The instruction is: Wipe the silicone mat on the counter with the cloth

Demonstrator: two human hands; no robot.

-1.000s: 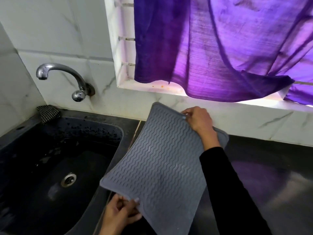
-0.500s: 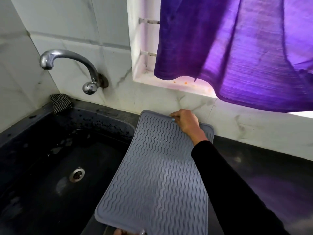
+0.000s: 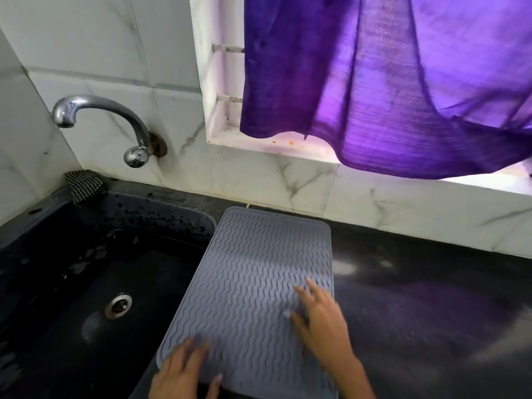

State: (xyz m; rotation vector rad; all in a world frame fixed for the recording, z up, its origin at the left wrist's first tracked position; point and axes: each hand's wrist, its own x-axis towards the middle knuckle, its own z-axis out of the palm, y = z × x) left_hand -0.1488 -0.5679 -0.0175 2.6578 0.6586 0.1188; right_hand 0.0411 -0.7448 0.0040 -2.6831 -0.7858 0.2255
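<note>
The grey silicone mat (image 3: 253,277) with a wavy ribbed pattern lies flat on the dark counter, its left edge along the sink rim. My left hand (image 3: 184,372) rests with spread fingers on the mat's near left corner. My right hand (image 3: 322,321) lies flat on the mat's right side, fingers straight; both hands are motion-blurred. A black-and-white checked cloth (image 3: 84,185) sits bunched at the sink's back left corner, far from both hands.
A black sink (image 3: 57,283) with a metal drain (image 3: 118,306) fills the left. A chrome tap (image 3: 98,110) juts from the tiled wall above it. A purple curtain (image 3: 388,82) hangs over the window. Dark counter (image 3: 431,298) stretches to the right.
The mat, held up tilted by both hands, has been laid flat on the counter. My right hand let go of its far edge and now lies flat on it, as does my left.
</note>
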